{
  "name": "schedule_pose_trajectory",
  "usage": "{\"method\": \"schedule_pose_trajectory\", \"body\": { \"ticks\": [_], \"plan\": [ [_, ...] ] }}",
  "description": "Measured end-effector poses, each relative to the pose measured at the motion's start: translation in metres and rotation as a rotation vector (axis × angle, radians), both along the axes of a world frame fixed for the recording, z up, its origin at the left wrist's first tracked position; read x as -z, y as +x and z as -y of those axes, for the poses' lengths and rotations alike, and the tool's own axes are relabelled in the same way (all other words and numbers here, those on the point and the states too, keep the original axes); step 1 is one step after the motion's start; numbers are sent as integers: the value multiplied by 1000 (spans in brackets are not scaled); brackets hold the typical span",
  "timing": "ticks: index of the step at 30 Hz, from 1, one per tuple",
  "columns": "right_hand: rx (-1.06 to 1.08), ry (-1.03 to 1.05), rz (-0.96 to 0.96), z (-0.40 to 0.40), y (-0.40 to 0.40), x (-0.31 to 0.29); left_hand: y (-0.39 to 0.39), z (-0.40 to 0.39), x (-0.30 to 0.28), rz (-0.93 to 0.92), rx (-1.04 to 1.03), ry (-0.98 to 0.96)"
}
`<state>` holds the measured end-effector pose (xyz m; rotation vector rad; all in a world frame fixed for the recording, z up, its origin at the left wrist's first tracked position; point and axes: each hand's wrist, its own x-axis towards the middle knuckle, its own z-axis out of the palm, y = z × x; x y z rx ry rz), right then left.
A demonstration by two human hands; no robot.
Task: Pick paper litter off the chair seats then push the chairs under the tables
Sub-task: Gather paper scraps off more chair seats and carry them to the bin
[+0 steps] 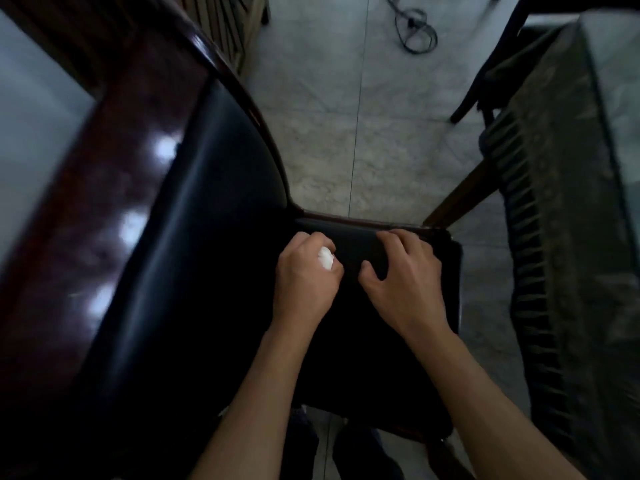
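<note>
crumpled white paper (326, 258) (glossy black seat (214, 209))

No text, label, brand, number or sign can be read anywhere in this view; the surfaces are dark, blurred and plain.

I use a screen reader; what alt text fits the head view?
Seen from above, a person's left hand holds a crumpled white paper while the right hand rests on a dark chair. A black cable lies on the pale tiled floor.
</note>
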<state>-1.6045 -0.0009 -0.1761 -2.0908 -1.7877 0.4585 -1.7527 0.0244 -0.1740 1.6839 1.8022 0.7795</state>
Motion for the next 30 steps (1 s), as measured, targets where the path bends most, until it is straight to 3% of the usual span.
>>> {"method": "schedule_pose_trajectory", "body": {
  "ticks": [6, 12, 19, 25, 30],
  "plan": [
    [-90, 92, 195, -13, 3, -109, -8, -4, -113, -294, 27, 206],
    [-205, 160, 244, -22, -12, -215, -36, 10, -216, -490, -30, 282],
    [-293, 256, 206, -39, -57, -284, -93, 7, -286, -451, -108, 357],
    [-343, 301, 198, -62, -115, -304, -156, -17, -301, -436, -162, 376],
    [-258, 267, 230, -87, -160, -309, -202, -55, -304, -394, -110, 370]
  ]
}}
